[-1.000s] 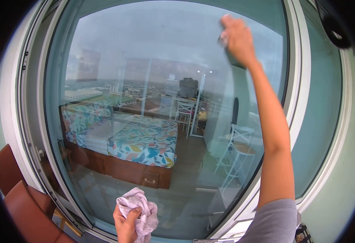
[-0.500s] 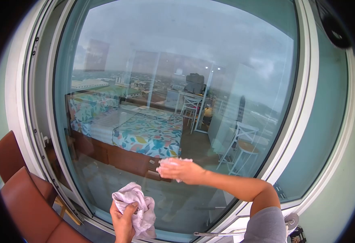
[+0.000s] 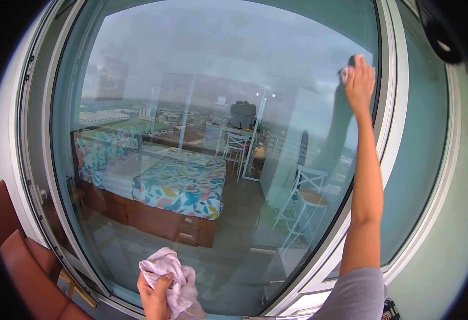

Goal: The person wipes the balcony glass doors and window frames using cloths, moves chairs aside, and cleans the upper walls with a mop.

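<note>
A large glass pane [image 3: 276, 48] fills the view in front of me. High at its right side, my right hand [image 3: 360, 88] presses a small light-coloured cloth [image 3: 345, 75] against the glass; most of that cloth is hidden under the palm and fingers. Low in front of the pane, my left hand [image 3: 155, 296] grips a crumpled pale pink cloth [image 3: 172, 280], thumb on top, with the lower folds hanging down.
A white frame [image 3: 391, 122] surrounds the pane. Brown chairs [image 3: 28, 272] stand at lower left. In the glass appear a bed [image 3: 180, 181] with a leaf-patterned cover, a white chair [image 3: 303, 194], and a cloudy city view. A metal bar [image 3: 282, 317] lies at the bottom edge.
My right hand has swept from the lower middle of the glass up to its upper right, arm now stretched out. The left hand still grips its cloth. The view has shifted slightly.
</note>
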{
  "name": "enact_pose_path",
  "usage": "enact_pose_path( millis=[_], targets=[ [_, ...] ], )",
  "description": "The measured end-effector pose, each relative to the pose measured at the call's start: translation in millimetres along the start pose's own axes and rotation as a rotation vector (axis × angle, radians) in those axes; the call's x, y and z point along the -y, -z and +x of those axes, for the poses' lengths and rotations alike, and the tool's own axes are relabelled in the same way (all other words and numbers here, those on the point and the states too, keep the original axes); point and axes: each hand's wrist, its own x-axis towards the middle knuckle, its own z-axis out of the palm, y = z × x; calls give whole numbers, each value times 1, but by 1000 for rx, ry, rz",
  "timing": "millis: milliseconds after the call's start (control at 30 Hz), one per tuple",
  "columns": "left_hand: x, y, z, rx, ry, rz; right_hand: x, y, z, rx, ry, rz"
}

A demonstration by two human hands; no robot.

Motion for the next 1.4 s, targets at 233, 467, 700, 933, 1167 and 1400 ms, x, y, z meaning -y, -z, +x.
enact_pose_path(
  millis=[233,467,700,933,1167,1400],
  targets=[
    [-3,0,3,75,7,27,221,135,-149,663,820,539],
    [-7,27,10,73,50,62,120,-8,16,84,168,171],
    [-28,99,39,-27,40,53,321,-87,83,-320,245,286],
    [-65,143,41,-76,19,38,583,47,-261,525,969,576],
    [-92,176,39,-110,60,4,497,47,-106,516,525,710],
    [-123,198,45,-126,-19,14,245,-67,33,-276,-455,-301]
  ],
)
